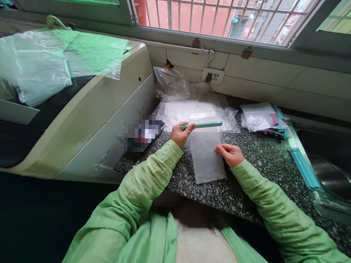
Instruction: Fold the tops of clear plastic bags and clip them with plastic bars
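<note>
Sealing strip and clear bag on the counter

My left hand point(179, 134) pinches the teal strip point(206, 125) across the plastic bag point(206, 158); my right hand point(229, 154), half curled, presses the bag's edge on the granite counter point(258, 158).

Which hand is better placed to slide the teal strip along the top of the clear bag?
Left, probably. The left hand already pinches the teal strip at its end, while the right hand rests on the clear bag edge, steadying it.

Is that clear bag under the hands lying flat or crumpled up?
Flat. The bag lies spread smooth on the counter, right hand on its edge, left hand holding the teal strip at its top.
</note>
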Available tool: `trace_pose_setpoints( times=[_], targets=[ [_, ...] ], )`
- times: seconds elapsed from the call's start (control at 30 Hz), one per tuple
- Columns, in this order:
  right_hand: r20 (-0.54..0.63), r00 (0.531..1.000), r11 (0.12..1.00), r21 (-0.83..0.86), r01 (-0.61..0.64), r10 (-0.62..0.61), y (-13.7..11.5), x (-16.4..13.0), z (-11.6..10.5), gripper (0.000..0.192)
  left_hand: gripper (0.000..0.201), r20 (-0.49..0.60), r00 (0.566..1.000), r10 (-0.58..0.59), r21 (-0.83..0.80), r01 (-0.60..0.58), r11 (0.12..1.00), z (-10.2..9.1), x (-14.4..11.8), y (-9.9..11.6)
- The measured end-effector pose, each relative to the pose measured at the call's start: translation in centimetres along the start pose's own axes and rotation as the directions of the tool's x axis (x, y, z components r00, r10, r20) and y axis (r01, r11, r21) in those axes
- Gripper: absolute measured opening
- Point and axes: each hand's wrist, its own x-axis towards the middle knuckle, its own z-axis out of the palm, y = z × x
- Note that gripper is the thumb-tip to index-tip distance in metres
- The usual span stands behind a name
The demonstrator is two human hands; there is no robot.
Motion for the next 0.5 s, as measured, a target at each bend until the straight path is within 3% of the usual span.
trace_pose_setpoints(
  times=[0.27, 0.5],
  targets=[
    [0.030, 1.000, 1.000, 0.007, -0.005, 0.004, -0.09, -0.06, -0.07, 0.040, 0.039, 0.062, 0.998, -0.007, 0.003, 0.007, 1.000, -0.07, -0.13, 0.52],
    [0.038, 0.999, 0.999, -0.037, 0.011, -0.010, 0.34, -0.14, -0.27, 0.039, 0.036, -0.126, 0.992, 0.029, -0.088, -0.041, 0.995, -0.24, 0.80, -0.16]
  ],
)
